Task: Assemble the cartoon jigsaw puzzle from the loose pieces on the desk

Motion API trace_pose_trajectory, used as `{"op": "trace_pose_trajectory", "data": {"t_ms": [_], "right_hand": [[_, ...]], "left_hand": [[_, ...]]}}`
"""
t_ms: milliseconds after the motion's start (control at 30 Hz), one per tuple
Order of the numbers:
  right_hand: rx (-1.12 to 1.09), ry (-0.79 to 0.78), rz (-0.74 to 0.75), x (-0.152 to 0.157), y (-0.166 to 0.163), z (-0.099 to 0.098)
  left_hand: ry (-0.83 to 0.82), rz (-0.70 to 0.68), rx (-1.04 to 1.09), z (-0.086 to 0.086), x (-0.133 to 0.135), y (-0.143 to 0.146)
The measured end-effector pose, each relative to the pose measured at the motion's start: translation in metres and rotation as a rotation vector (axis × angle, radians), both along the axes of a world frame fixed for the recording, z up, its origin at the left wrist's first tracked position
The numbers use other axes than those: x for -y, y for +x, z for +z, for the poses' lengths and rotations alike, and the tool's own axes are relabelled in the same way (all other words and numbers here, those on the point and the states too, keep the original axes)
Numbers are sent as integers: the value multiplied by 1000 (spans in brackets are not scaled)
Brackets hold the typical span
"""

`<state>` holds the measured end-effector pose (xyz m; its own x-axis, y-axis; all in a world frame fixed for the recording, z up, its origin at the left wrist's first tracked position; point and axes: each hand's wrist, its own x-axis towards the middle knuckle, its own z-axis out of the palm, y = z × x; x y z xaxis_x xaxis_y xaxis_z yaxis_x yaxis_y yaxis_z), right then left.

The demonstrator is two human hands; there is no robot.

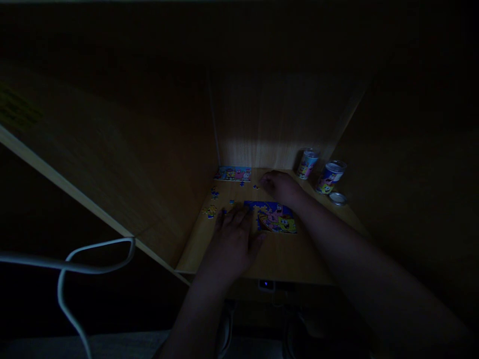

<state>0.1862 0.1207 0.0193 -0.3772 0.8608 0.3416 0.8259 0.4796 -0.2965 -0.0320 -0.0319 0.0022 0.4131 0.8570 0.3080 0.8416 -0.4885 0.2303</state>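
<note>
A partly assembled jigsaw puzzle (279,222) with a pink and a yellow cartoon figure lies on the wooden surface (277,257). My left hand (235,232) rests flat at the puzzle's left side, fingers stretched out, and hides part of that edge. Beyond the puzzle, my right hand (276,183) is closed with its fingers bent together; darkness hides whatever is in them. Just left of it lies a small loose puzzle piece (256,187). Another blue puzzle piece (242,184) is farther left. Several yellow pieces (210,210) are grouped on the left.
A flat cartoon picture (234,174) lies by the back wall. Two printed cans (308,164) stand at the back right, with a round lid (338,199) beside the nearer one. Wooden panels (160,164) enclose the sides. A white cable (75,267) hangs at left.
</note>
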Motion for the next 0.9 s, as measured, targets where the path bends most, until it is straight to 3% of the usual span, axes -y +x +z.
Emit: {"op": "trace_pose_trajectory", "data": {"t_ms": [200, 433, 667, 900], "right_hand": [[38, -1, -81, -7, 5, -6], [61, 62, 76, -11, 4, -23], [39, 48, 256, 0, -21, -30], [134, 1, 266, 5, -37, -24]], "left_hand": [[47, -51, 30, 4, 0, 1], [32, -69, 52, 5, 3, 2], [24, -11, 25, -1, 0, 2], [23, -15, 31, -2, 1, 3]]}}
